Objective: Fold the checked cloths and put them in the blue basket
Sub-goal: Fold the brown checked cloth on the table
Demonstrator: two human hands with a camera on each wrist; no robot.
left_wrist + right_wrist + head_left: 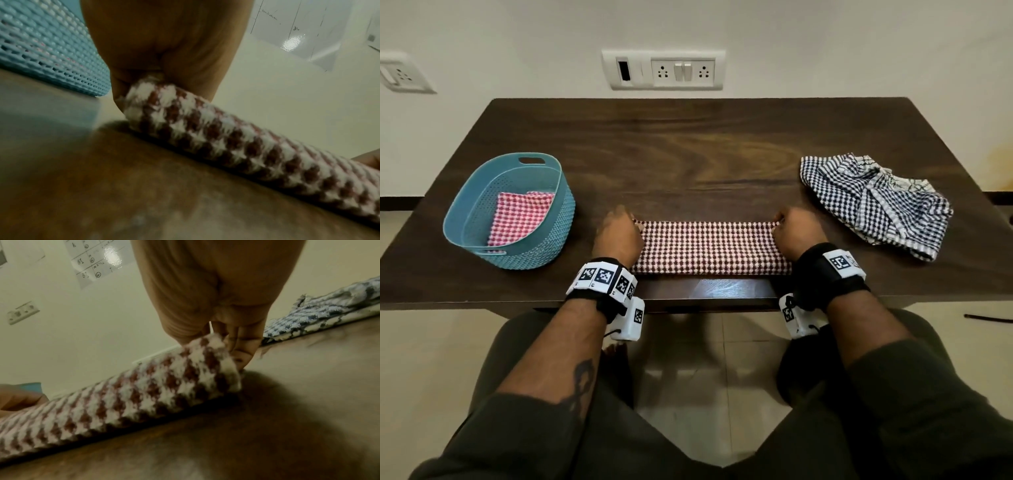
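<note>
Maroon-and-white checked cloth [710, 247], folded into a long strip near the dark wooden table's [688, 150] front edge, pinched at both far corners: left hand [619, 233], right hand [796, 236]. Blue perforated plastic basket [465, 219] left, holding a folded red-checked cloth [520, 216]; crumpled navy-checked cloth [873, 202] right.

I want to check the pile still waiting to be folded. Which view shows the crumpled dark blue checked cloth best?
The head view: the dark blue checked cloth shows whole. The right wrist view catches only an edge; the left wrist view misses it.
</note>
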